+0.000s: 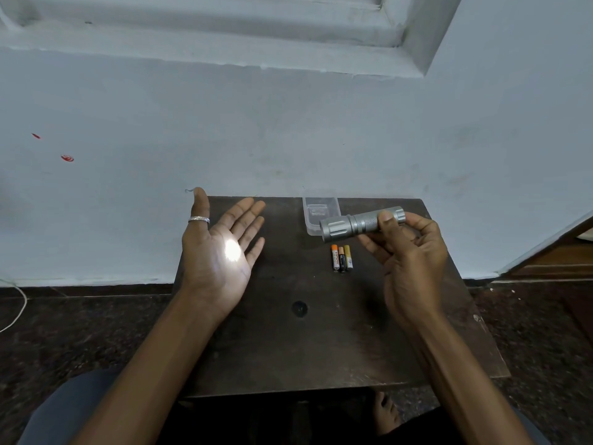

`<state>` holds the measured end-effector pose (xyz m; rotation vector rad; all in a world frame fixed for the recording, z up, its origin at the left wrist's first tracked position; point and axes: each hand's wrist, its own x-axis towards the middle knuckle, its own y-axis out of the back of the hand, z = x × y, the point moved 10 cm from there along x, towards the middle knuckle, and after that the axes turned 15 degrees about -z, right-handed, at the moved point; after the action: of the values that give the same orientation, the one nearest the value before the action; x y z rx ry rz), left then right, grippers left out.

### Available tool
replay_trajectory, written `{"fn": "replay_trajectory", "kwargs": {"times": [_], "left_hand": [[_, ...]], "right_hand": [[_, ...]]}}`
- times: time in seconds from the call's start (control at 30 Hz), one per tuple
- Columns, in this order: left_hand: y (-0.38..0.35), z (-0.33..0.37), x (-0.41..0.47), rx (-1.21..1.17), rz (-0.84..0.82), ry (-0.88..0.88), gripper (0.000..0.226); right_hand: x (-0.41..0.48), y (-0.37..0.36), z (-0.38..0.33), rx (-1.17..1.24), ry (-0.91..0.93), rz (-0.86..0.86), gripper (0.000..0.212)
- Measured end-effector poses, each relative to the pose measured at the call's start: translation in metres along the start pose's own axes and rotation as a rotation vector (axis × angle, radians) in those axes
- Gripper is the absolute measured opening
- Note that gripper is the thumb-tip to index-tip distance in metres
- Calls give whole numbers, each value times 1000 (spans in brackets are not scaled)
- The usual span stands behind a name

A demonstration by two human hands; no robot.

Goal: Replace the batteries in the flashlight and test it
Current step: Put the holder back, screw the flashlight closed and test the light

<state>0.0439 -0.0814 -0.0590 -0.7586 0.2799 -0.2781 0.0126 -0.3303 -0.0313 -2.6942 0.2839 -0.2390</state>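
Note:
My right hand [414,252] holds a silver flashlight [356,223] by its tail end, above the back right of a dark wooden table [288,348]. Its head points left. The flashlight is lit: a bright white spot falls on the palm of my left hand [221,248], which is held flat, palm up, fingers apart, over the table's left side. A silver ring sits on that thumb. Three small batteries [342,258] lie side by side on the table just below the flashlight's head.
A clear plastic case [313,210] lies at the table's back edge, partly behind the flashlight. A pale wall stands right behind the table. Dark speckled floor surrounds it, with a white cord [19,309] at the left. My bare foot [386,415] shows under the front edge.

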Motion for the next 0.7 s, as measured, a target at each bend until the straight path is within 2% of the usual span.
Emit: {"fn": "replay_trajectory", "kwargs": {"times": [0.17, 0.7], "left_hand": [[5, 3, -1, 50, 9, 0, 79], [8, 4, -2, 69, 14, 0, 80]], "right_hand": [[1, 4, 1, -10, -1, 10, 21], [1, 4, 3, 3, -12, -3, 28]]}}
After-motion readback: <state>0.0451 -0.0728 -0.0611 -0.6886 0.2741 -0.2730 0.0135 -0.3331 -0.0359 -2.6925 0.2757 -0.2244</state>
